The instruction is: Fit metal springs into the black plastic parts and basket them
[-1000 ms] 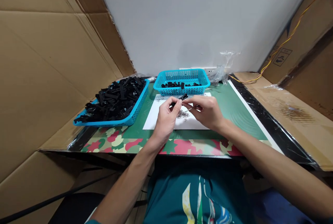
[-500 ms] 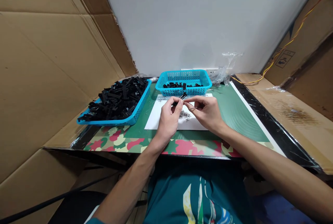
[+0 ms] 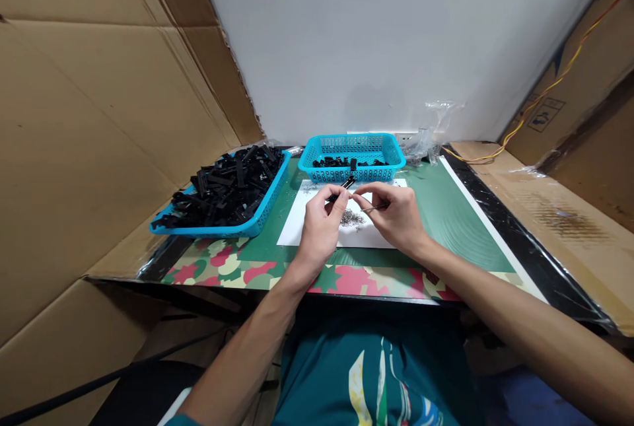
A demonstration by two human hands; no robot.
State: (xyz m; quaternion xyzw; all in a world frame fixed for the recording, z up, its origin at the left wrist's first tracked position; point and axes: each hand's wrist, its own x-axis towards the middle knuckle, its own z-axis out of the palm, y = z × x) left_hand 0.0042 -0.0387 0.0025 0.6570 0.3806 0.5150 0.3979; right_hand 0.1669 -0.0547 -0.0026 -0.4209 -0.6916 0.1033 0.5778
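Note:
My left hand (image 3: pixel 321 222) is closed around a slim black plastic piece (image 3: pixel 349 182), whose far end sticks out beyond the fingertips. Close against it on the right, my right hand (image 3: pixel 396 218) has thumb and forefinger brought together at the piece's near part. A thin metal tool (image 3: pixel 368 209) juts from the curled fingers of that hand; its full shape is hidden. Whether the fingertips also pinch a tiny part is too small to tell. Below both hands, a pile of small metal parts (image 3: pixel 352 217) lies on a white sheet of paper (image 3: pixel 292 234).
A blue basket (image 3: pixel 265 214) heaped with black plastic pieces stands at the left. Another blue basket (image 3: pixel 354 140), holding fewer black pieces, is behind the hands. Cardboard walls (image 3: pixel 99 96) flank the green mat (image 3: pixel 460 228). Clear plastic wrap (image 3: pixel 423 148) lies at the back right.
The right thumb and forefinger have shifted slightly at the black piece. The left hand keeps its hold. The whole view has moved a little.

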